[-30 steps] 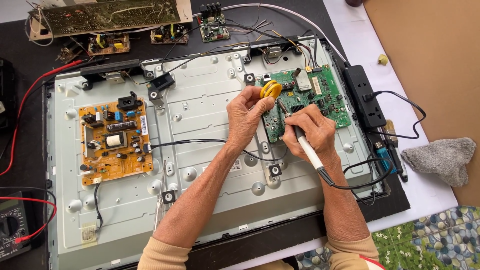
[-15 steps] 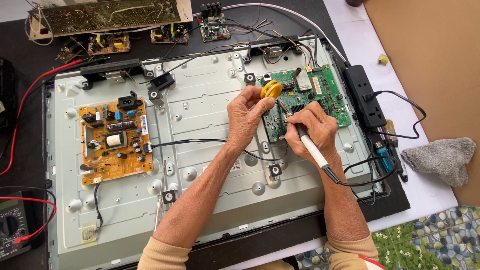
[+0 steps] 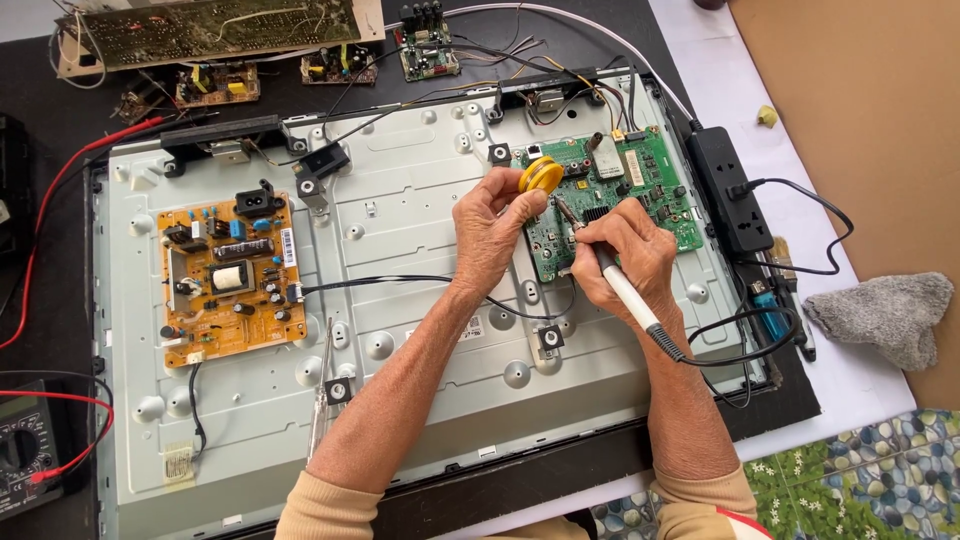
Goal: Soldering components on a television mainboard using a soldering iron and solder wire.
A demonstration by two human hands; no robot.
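Bright, even daylight, soft shadows, sharp focus, slight bending at edges.

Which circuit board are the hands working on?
The green board at the panel's upper right, under both hands; the orange-brown board lies untouched at the left, and the small boards sit off the panel.

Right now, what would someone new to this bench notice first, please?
At centre right, the right hand holds a white soldering iron to the green circuit board, while the left hand holds a yellow spool just above it. To the left, an orange circuit board sits on the large grey metal panel that fills the bench.
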